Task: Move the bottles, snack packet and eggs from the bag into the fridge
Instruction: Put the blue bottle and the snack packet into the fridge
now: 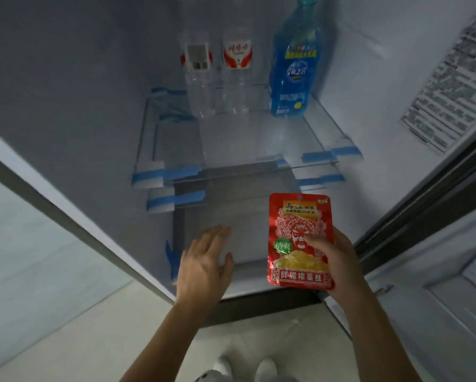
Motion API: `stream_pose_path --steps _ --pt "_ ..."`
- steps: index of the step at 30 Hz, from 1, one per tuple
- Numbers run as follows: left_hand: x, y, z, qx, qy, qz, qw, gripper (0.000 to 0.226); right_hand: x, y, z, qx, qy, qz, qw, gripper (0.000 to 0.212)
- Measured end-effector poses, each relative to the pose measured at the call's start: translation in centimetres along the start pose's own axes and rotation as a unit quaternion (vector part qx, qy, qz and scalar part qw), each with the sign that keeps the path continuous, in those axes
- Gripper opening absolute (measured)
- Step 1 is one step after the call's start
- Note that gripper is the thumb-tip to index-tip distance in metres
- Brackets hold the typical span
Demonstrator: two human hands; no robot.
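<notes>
Three bottles (239, 64) already stand on the glass shelf (259, 139) in the fridge. Below that shelf, at the fridge's opening, the right hand (333, 260) grips the snack packet (300, 241); the left hand (203, 263) is spread, holding nothing. Eggs and bag are out of view, so the eggs likely remain.

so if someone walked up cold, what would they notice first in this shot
The bright red snack packet jumps out, held upright in the right hand in front of the open fridge, with the left hand open beside it. Next comes the tall blue bottle standing at the back right of the glass shelf, with two clear water bottles to its left.
</notes>
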State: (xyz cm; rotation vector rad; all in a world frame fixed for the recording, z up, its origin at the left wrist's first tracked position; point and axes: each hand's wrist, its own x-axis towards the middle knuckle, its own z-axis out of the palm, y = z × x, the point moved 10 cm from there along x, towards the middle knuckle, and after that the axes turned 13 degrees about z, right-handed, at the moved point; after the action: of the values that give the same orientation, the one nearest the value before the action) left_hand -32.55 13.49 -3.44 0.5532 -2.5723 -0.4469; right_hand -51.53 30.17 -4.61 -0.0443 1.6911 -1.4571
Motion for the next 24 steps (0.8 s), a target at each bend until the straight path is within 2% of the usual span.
stream_pose_path --steps 4,7,11,14,17,21,24 --pt "-2.2 -3.2 5.3 0.005 -0.141 -0.065 0.988 0.061 1.1 3.5 -0.4 -0.01 0.021 0.026 0.999 0.034" --pt "-3.3 -5.2 8.1 0.032 -0.205 -0.075 0.975 0.06 2.2 6.2 -0.7 -0.016 0.053 0.054 0.997 0.03" --pt "-5.2 -7.0 11.2 0.061 -0.284 -0.089 0.953 0.06 4.2 7.8 0.3 -0.051 0.065 0.083 0.993 0.034" --pt "-6.2 -7.2 12.2 0.083 -0.291 -0.079 0.95 0.062 6.2 8.0 1.9 -0.096 0.058 0.082 0.99 0.02" --pt "-6.6 -7.6 12.8 0.093 -0.293 -0.079 0.948 0.063 8.3 7.9 3.6 -0.137 0.059 0.069 0.986 0.014" --pt "-7.0 -8.1 13.2 0.103 -0.292 -0.075 0.948 0.066 11.1 8.3 5.6 -0.179 0.044 0.047 0.982 0.019" --pt "-7.2 -8.4 13.3 0.108 -0.281 -0.071 0.951 0.068 13.3 8.0 6.5 -0.21 0.062 0.021 0.975 0.027"
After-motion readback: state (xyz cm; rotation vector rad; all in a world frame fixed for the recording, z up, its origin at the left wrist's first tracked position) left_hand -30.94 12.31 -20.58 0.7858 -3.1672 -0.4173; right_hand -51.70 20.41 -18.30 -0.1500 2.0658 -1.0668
